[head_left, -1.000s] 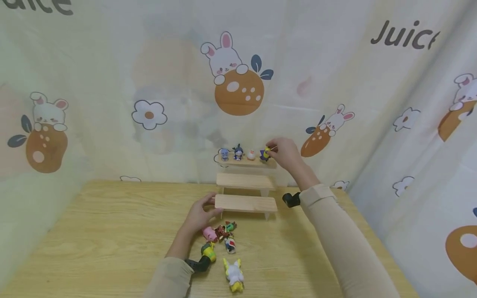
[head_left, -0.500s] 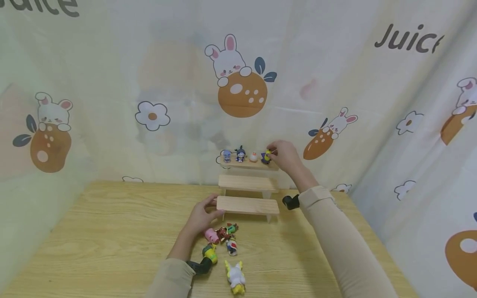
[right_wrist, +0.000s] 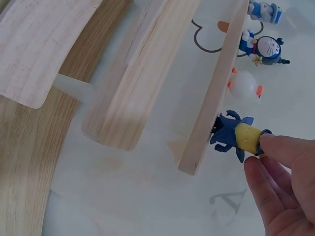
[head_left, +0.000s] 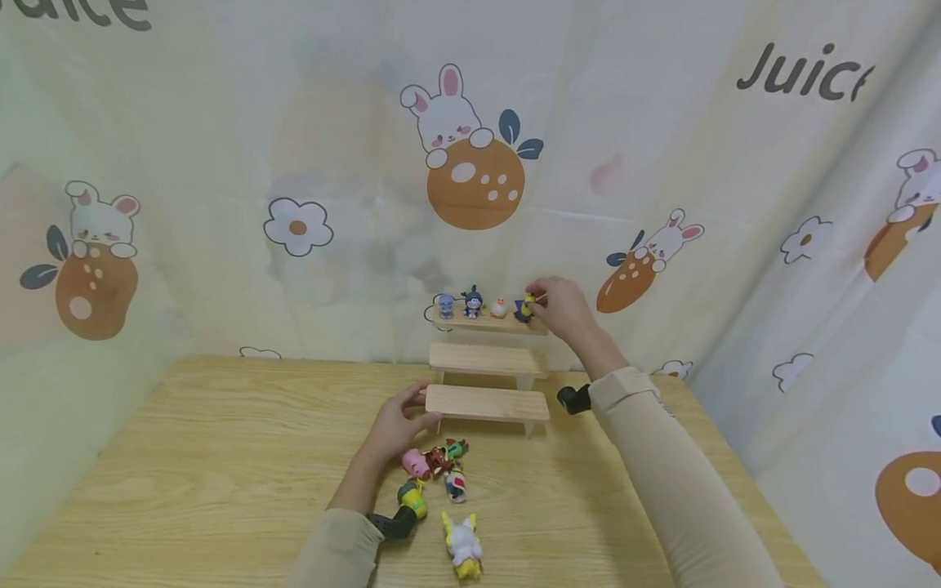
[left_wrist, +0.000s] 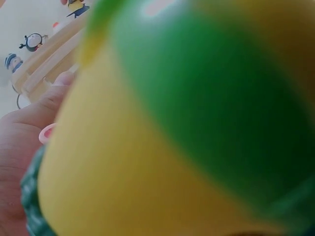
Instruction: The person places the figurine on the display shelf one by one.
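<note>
One yellow figurine [right_wrist: 241,136] on top step [right_wrist: 216,93], fingertips [right_wrist: 275,147] pinching its head

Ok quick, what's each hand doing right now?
Left hand: fingers resting on the end of the bottom wooden step, holding nothing.
Right hand: fingertips pinching the yellow and blue toy figure on the top step.
</note>
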The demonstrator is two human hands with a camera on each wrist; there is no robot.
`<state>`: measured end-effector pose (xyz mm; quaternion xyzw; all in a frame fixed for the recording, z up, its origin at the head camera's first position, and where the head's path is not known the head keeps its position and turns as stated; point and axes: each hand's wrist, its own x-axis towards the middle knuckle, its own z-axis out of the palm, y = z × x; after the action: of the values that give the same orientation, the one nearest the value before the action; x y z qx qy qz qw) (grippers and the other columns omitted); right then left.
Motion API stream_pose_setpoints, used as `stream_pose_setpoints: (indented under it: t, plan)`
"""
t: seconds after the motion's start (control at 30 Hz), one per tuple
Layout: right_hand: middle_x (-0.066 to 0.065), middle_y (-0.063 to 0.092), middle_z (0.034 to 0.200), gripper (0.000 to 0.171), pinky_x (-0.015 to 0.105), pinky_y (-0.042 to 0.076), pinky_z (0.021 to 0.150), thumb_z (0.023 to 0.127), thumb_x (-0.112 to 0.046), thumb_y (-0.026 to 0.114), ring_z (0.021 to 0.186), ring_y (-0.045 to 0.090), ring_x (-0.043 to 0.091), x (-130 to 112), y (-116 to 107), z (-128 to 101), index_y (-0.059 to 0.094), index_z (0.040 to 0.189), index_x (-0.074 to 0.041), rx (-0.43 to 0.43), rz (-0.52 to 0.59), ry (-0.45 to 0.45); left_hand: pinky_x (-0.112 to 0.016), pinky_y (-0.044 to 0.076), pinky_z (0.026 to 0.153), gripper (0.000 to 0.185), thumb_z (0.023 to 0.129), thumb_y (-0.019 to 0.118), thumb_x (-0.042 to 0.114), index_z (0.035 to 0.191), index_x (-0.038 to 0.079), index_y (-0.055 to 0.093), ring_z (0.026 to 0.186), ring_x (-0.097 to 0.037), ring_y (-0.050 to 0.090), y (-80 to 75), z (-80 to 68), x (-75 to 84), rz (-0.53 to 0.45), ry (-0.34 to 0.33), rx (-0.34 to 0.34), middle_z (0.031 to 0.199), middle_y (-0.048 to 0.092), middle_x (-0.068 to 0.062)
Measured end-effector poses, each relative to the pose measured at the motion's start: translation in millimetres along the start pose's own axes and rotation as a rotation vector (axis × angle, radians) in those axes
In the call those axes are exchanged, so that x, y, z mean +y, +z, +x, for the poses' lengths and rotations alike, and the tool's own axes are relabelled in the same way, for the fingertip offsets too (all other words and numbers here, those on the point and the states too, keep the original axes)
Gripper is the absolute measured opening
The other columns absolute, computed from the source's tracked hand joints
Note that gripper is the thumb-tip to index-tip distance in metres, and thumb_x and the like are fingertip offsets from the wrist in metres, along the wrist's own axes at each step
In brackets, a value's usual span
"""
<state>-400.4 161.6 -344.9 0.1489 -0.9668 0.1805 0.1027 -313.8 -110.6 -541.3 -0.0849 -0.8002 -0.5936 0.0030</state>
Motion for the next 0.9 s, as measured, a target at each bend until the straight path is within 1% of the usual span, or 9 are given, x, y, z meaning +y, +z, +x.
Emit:
stream_pose_setpoints:
  t: [0.17,0.43,0.5,0.6,0.73,0.83,0.9]
  plan:
    - [0.019,0.063,0.112,0.03,0.04,0.055,0.083,0.09,-0.01,0.063,0.1,0.066,0.03,1.3,-1.3,-0.5,0.061,0.118,-0.001,0.002,-0.004,-0.01,-0.053,0.038,0.104,0.069,0.08,0.076,0.034,0.14,0.017,0.047,0.121,-0.031,0.054,-0.4,0.2,0.5,0.009,-0.005,0.002,0.12,0.064,-0.009]
    - [0.018,0.062,0.112,0.031,0.04,0.055,0.084,0.09,-0.01,0.062,0.099,0.066,0.03,3.9,-1.8,-0.9,0.061,0.12,-0.003,0.013,-0.007,-0.019,-0.053,0.039,0.103,0.069,0.08,0.075,0.034,0.14,0.016,0.047,0.12,-0.032,0.055,0.6,-0.7,0.8,0.016,0.004,0.007,0.12,0.064,-0.009]
    - [0.019,0.062,0.113,0.032,0.04,0.055,0.083,0.091,-0.01,0.061,0.1,0.066,0.03,3.9,-3.4,-2.9,0.06,0.122,-0.003,0.03,0.005,-0.015,-0.053,0.039,0.103,0.069,0.08,0.075,0.034,0.14,0.016,0.047,0.12,-0.032,0.055,0.8,-0.8,0.9,0.011,0.004,0.007,0.12,0.064,-0.009]
    - [0.019,0.061,0.113,0.034,0.041,0.055,0.082,0.091,-0.01,0.06,0.099,0.066,0.031,1.8,-6.7,-8.2,0.058,0.124,-0.003,0.081,0.046,-0.011,-0.053,0.039,0.103,0.069,0.08,0.076,0.034,0.14,0.016,0.047,0.12,-0.031,0.055,0.6,-1.0,1.7,0.004,-0.004,0.006,0.12,0.064,-0.009]
    - [0.018,0.062,0.11,0.032,0.04,0.056,0.081,0.091,-0.01,0.06,0.095,0.067,0.03,-5.6,-6.1,-23.0,0.06,0.122,-0.002,0.176,0.116,-0.033,-0.052,0.04,0.102,0.069,0.08,0.076,0.034,0.14,0.017,0.047,0.12,-0.031,0.055,-0.1,-1.4,4.1,0.008,-0.022,0.007,0.121,0.064,-0.008]
    - [0.017,0.063,0.106,0.027,0.037,0.057,0.078,0.09,-0.009,0.061,0.091,0.068,0.029,-13.9,2.2,-40.7,0.064,0.116,-0.001,0.232,0.158,-0.069,-0.051,0.04,0.103,0.069,0.079,0.076,0.034,0.14,0.017,0.047,0.12,-0.031,0.055,0.0,-1.3,5.0,0.018,-0.025,0.013,0.121,0.064,-0.009]
    - [0.016,0.064,0.104,0.024,0.037,0.058,0.076,0.09,-0.009,0.061,0.088,0.068,0.028,-20.7,10.5,-56.2,0.065,0.113,-0.001,0.236,0.198,-0.08,-0.052,0.039,0.103,0.07,0.079,0.076,0.033,0.14,0.017,0.047,0.12,-0.031,0.055,0.7,-1.2,5.4,0.021,-0.024,0.016,0.12,0.064,-0.009]
